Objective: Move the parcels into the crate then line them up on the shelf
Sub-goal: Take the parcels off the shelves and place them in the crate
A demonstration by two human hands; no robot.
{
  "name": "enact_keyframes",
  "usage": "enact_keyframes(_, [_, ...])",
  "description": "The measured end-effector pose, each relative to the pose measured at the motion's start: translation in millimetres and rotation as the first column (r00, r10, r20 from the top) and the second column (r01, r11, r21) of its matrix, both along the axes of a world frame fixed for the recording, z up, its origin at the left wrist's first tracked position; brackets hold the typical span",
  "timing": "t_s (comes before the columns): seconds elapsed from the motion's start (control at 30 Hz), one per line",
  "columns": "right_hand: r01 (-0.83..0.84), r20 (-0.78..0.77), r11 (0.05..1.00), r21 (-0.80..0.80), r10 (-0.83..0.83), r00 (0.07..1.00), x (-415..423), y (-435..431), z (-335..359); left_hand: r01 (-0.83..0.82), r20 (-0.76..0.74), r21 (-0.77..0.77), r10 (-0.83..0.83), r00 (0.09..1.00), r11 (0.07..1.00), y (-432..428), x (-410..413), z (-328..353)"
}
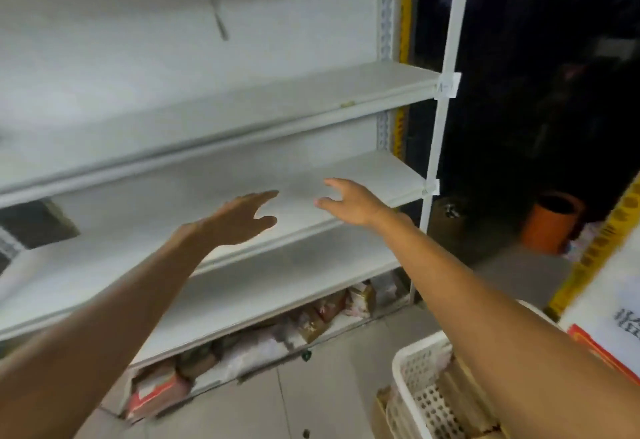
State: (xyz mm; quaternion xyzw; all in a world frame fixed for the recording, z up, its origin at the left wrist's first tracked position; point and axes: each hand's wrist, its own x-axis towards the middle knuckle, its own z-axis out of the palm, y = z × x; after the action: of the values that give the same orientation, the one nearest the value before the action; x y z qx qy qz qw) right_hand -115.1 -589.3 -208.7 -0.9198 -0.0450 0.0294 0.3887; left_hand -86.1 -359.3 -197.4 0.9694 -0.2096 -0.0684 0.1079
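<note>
Both arms reach out toward a white metal shelf unit. My left hand hovers over the middle shelf board with fingers straight and spread, holding nothing. My right hand is a little to its right over the same board, fingers loosely open, also holding nothing. A white perforated crate stands on the floor at the bottom right, partly behind my right forearm, with brown cardboard parcels inside it. The frame is blurred.
An upper shelf and a lower shelf show nothing on them. Several parcels lie on the floor level under the unit. An orange bin stands in the dark aisle right of the white upright post.
</note>
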Motion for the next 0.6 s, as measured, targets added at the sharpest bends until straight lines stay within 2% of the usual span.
enact_keyframes(0.13, [-0.175,0.106,0.983,-0.059,0.180,0.978,42.3,85.6,46.5,-0.169,0.109,-0.009,0.169,0.980,0.986,86.6,-0.8,47.8])
enact_keyframes(0.3, [-0.306,0.192,0.948,-0.086,0.317,0.929,80.7,188.8,93.0,-0.272,0.241,-0.020,0.268,0.933,0.962,181.4,-1.8,104.2])
enact_keyframes(0.4, [-0.365,0.208,0.928,-0.075,0.373,0.904,99.7,242.2,118.1,-0.361,0.252,-0.037,0.359,0.899,0.932,237.7,1.8,130.0])
enact_keyframes(0.6, [-0.449,0.249,0.893,-0.002,0.436,0.865,134.5,340.4,145.7,-0.500,0.226,-0.195,0.535,0.814,0.844,325.3,16.6,146.9])
